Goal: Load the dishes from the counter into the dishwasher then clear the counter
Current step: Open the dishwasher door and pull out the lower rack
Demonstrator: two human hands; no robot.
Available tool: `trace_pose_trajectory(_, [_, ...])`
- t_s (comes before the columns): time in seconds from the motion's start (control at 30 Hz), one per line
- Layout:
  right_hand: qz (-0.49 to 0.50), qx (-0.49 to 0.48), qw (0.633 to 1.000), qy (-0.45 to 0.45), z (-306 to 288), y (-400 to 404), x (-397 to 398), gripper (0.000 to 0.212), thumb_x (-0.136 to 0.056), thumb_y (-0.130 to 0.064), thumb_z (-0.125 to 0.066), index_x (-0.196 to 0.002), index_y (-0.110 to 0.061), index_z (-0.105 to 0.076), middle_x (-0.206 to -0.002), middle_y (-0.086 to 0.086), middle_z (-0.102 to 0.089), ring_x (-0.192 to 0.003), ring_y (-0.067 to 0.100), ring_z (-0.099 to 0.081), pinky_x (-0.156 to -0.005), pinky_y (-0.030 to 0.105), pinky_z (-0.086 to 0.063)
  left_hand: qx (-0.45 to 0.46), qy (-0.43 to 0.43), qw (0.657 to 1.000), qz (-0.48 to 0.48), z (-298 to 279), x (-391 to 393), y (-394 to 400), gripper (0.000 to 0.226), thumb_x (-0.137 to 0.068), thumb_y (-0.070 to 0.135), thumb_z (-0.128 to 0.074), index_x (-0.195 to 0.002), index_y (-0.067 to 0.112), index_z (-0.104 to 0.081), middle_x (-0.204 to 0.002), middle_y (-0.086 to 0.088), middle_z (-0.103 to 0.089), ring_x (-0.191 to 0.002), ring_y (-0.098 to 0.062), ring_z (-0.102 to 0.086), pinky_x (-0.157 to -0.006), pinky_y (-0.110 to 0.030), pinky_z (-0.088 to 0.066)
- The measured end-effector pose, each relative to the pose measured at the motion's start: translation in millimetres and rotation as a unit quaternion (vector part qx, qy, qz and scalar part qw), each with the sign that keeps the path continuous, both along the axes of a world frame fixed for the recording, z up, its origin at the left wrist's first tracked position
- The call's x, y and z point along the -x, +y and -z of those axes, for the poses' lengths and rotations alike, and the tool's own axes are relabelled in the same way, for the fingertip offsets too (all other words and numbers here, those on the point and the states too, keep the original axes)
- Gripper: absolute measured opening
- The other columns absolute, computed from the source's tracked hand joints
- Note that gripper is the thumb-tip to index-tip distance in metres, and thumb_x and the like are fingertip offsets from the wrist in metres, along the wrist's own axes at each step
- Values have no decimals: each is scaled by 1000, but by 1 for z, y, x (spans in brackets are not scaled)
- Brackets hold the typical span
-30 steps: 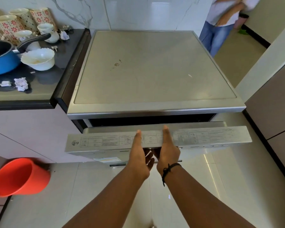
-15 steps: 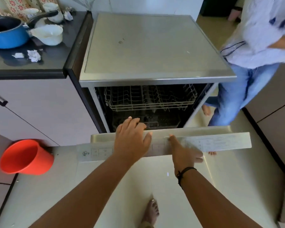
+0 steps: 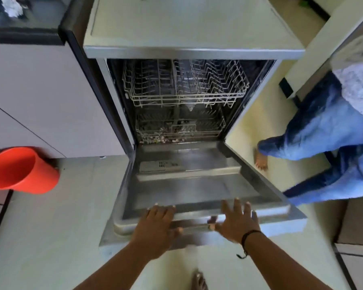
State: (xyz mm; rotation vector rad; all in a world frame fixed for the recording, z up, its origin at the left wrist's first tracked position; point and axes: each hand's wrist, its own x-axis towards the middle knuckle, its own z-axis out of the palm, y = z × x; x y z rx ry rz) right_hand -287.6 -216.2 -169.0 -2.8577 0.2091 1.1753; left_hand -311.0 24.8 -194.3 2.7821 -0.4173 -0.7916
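My left hand (image 3: 155, 223) lies flat on the near edge of the dishwasher door (image 3: 189, 185), fingers straight and spread a little, thumb tucked along the door's front lip. My right hand (image 3: 234, 219) rests just beside it toward three o'clock, fingers fanned wide over the same edge, thumb hooked under near the lip; a dark cord bracelet (image 3: 248, 237) circles that wrist. The door lies almost flat out toward me at six o'clock, its steel inner face dull and smeared, with a grey detergent compartment (image 3: 161, 166) set into it toward the hinge. The dishwasher (image 3: 193, 51) stands at twelve o'clock, a steel box with a pale flat top, its mouth open and dark. Inside, the upper rack (image 3: 184, 84) is pale wire with rows of upright tines and carries nothing I can make out. Below it the lower rack (image 3: 179, 127) sits deeper, and small pale scraps lie scattered along its front edge; what they are I cannot tell. The counter (image 3: 27, 17) is at eleven o'clock, dark-topped, with blurred white crumpled bits on it; the dishes are out of view beyond the frame. An orange bucket (image 3: 21, 170) stands on the floor at nine o'clock beside the cabinet front. At three o'clock another person in blue jeans (image 3: 327, 143) stands barefoot close to the door's right side.
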Motion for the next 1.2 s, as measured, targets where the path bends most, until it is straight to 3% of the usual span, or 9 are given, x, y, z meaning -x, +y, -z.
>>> trace_pose_trajectory(0.1, [-23,11,999,46,47,-3,32,89,-87,-71,-31,-152,-26,12,-158,14,18,-144,43,13,-118,52,0,-34,43,998,15,40,34,-7,87,-81,73,-13,-152,23,-12,-158,-2,-21,-147,-27,-10,-117,-46,-12])
trace_pose_trajectory(0.2, [-50,31,995,85,103,-6,60,89,-88,-69,-32,-152,-25,13,-158,16,18,-143,45,11,-118,51,-1,-41,127,991,-9,99,64,-10,85,-83,80,-16,-135,22,-47,-129,-2,-62,-123,-25,-54,-100,-42,-42])
trace_pose_trajectory(0.37, [-94,25,983,154,198,-18,87,99,-81,-73,-40,-151,-28,14,-158,17,17,-143,46,9,-118,52,-3,-45,167,985,-18,199,102,-16,82,-79,80,-19,-127,23,-54,-127,-4,-61,-102,-24,-68,-89,-40,-50])
trace_pose_trajectory(0.47, [-102,8,977,188,251,-25,96,102,-80,-65,-48,-150,-30,17,-157,15,22,-144,43,12,-118,49,-1,-38,223,974,-3,242,104,-22,112,-58,90,8,-151,31,-13,-152,-1,5,-144,-22,-12,-112,-49,-26])
trace_pose_trajectory(0.53, [-96,-6,974,205,284,-28,99,101,-80,-60,-50,-149,-32,18,-157,14,23,-144,42,13,-119,47,-1,-35,273,961,-3,270,108,-26,122,-40,90,14,-148,33,17,-145,4,32,-142,-20,20,-118,-43,0])
trace_pose_trajectory(0.77, [-96,-32,959,266,364,-38,78,94,-80,-38,-53,-150,-38,10,-160,8,15,-146,37,-6,-116,45,-22,-94,298,950,-7,350,101,-31,86,-86,76,-26,-151,32,11,-158,1,21,-147,-26,12,-119,-44,0])
trace_pose_trajectory(1.0, [-76,-37,955,283,375,-33,61,85,-84,-25,-47,-150,-39,5,-161,10,5,-139,36,-31,-109,44,-35,-89,326,940,-48,344,99,-32,111,-53,93,10,-150,39,8,-159,5,16,-148,-25,8,-119,-42,-4])
trace_pose_trajectory(1.1, [-52,-65,965,248,347,-43,56,81,-87,-31,-46,-151,-37,2,-160,8,-15,-137,28,-38,-109,38,-35,-83,326,935,-110,306,91,-31,86,-79,81,-9,-152,37,-3,-161,4,2,-148,-22,-3,-118,-40,-12])
trace_pose_trajectory(1.2, [-18,-64,970,233,307,-53,51,82,-89,-35,-45,-153,-29,6,-158,9,-21,-137,26,-38,-110,37,-35,-87,327,932,-128,256,80,-20,92,-74,82,-5,-152,34,-6,-161,6,-2,-148,-18,-8,-117,-37,-16])
